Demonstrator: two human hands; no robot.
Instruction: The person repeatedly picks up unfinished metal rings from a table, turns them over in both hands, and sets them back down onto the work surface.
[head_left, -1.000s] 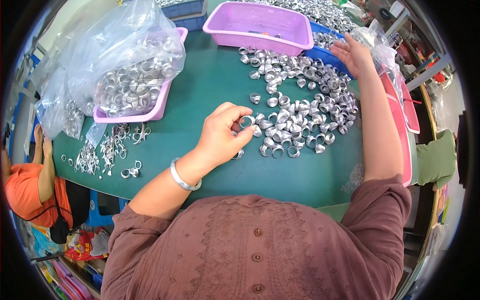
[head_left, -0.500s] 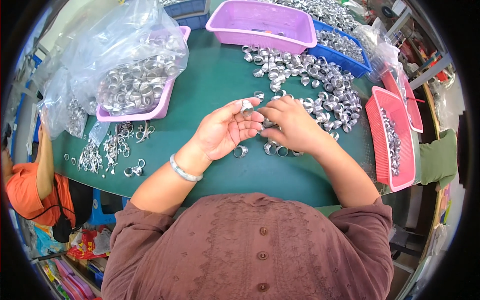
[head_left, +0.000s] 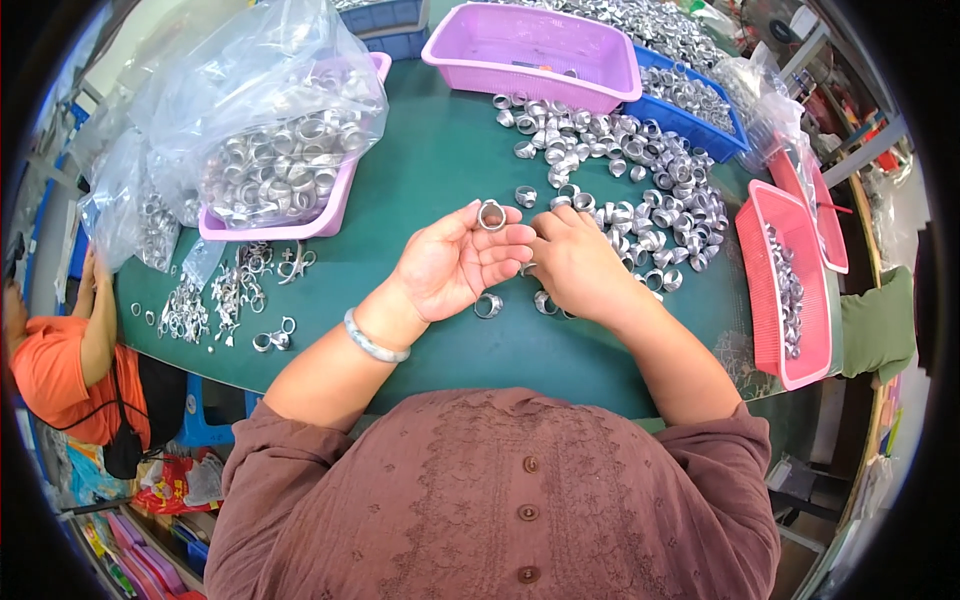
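The left forearm (head_left: 335,370) slants toward one o'clock, the left hand (head_left: 437,272) palm up, thumb and forefinger in a pinch, remaining fingers lightly bent toward three o'clock; the right forearm (head_left: 672,355) slants toward ten o'clock, the right hand (head_left: 580,262) back upward, fingertips mostly hidden

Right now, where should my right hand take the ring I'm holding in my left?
I'd pinch the ring by its upper edge, bringing the right hand in from the right. The left hand seems to grip its sides between thumb and forefinger, leaving that edge exposed; its round opening faces the camera, so two fingers could probably pinch the band there.
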